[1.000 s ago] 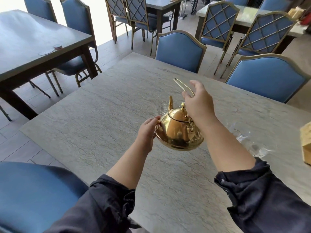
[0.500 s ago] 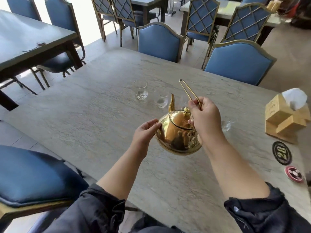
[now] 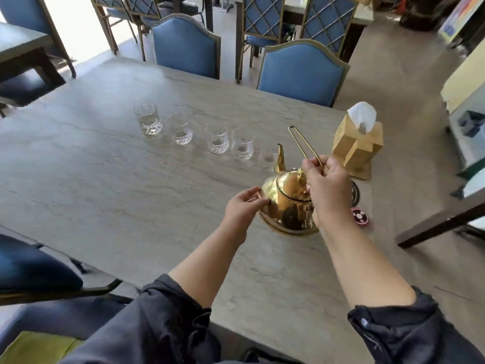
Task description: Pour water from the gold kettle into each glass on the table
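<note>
The gold kettle (image 3: pixel 287 203) rests low on or just above the grey stone table (image 3: pixel 118 185), spout pointing away from me. My right hand (image 3: pixel 328 187) pinches its thin wire handle, which stands up and leans away. My left hand (image 3: pixel 244 206) touches the kettle's left side with its fingertips. Several clear glasses stand in a row beyond it: the leftmost glass (image 3: pixel 148 119), a second glass (image 3: pixel 181 128), a third glass (image 3: pixel 217 137) and more toward the spout, the last glass (image 3: pixel 267 159) partly hidden behind the spout.
A wooden tissue box (image 3: pixel 357 145) stands right of the kettle. Two round coasters (image 3: pixel 360 218) lie by the table's right edge. Blue padded chairs (image 3: pixel 301 72) line the far side; another blue chair (image 3: pixel 31 269) is at my left. More tables stand around.
The view has swung right and back, showing the whole row of glasses. The kettle has come lower and rightward, near the tissue box; both hands stay on it.
</note>
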`<state>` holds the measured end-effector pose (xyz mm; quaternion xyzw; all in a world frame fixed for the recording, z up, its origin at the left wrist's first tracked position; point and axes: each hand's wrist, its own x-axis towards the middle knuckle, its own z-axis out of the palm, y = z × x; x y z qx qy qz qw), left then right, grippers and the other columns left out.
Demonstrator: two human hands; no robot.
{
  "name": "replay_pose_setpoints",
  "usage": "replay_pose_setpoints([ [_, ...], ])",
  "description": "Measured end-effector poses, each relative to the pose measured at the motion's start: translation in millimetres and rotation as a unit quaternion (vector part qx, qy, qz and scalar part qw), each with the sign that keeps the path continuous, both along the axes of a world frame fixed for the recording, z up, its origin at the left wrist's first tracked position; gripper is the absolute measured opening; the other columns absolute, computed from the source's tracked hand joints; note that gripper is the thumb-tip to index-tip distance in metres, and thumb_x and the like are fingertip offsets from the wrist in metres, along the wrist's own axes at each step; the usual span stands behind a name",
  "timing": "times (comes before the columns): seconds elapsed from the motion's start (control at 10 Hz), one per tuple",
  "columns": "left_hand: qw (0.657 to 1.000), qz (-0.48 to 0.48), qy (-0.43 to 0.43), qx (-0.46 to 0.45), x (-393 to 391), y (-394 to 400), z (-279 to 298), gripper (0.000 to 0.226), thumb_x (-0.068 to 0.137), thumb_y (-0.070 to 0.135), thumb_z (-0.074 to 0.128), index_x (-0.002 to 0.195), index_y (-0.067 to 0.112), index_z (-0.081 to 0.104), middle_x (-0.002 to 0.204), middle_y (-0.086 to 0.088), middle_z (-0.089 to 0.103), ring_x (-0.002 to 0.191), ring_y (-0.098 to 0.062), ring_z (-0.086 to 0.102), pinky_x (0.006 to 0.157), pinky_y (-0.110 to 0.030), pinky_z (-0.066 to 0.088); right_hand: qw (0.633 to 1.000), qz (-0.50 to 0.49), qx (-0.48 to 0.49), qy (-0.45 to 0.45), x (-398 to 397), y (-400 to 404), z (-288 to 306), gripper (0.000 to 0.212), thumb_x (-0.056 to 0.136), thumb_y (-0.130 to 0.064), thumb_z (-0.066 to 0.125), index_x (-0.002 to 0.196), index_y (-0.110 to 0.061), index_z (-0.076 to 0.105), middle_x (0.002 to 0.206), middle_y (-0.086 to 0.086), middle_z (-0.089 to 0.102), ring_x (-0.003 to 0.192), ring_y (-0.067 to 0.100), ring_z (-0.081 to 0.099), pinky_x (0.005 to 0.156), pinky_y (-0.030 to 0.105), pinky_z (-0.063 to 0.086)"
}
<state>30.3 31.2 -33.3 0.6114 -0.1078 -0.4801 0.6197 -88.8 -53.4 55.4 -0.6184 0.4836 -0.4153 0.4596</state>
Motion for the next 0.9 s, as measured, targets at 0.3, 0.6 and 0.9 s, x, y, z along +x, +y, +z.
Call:
replay_pose_setpoints([
  [0.3, 0.998, -0.053, 0.012, 0.036, -48, -27, -9, 0.071, 0.075, 0.002, 0.080, 0.141, 0.009, 0.054, 0.133, -0.019, 0.064, 0.125, -0.029, 0.059, 0.115, -0.046, 0.038, 0.998, -0.012, 0.036, -0.050, -56, -24, -23, 0.019, 0.089, -0.020, 0.068, 0.074, -0.026, 0.057, 0.061, -0.011, 0.055, 0.045, -0.002, 0.047, 0.042, 0.010, 0.040],
  [0.6, 0.996, -0.077, 0.010, 0.037, -57, -26, -14, 0.076, 0.075, 0.006, 0.082, 0.144, 0.010, 0.050, 0.130, -0.014, 0.066, 0.124, -0.024, 0.058, 0.113, -0.037, 0.037, 0.999, -0.017, 0.007, -0.046, -67, -21, -38, 0.009, 0.075, -0.038, 0.066, 0.067, -0.038, 0.061, 0.061, -0.013, 0.058, 0.056, 0.005, 0.050, 0.055, 0.023, 0.046],
  [0.9, 0.994, -0.052, -0.071, 0.069, -49, 5, -6, 0.046, 0.089, 0.019, 0.069, 0.134, 0.017, 0.060, 0.129, -0.006, 0.061, 0.114, -0.019, 0.058, 0.097, -0.039, 0.050, 0.964, -0.076, -0.187, 0.173, -48, -3, -22, 0.042, 0.084, -0.020, 0.065, 0.125, -0.015, 0.056, 0.114, 0.012, 0.058, 0.101, 0.024, 0.055, 0.080, 0.034, 0.049],
])
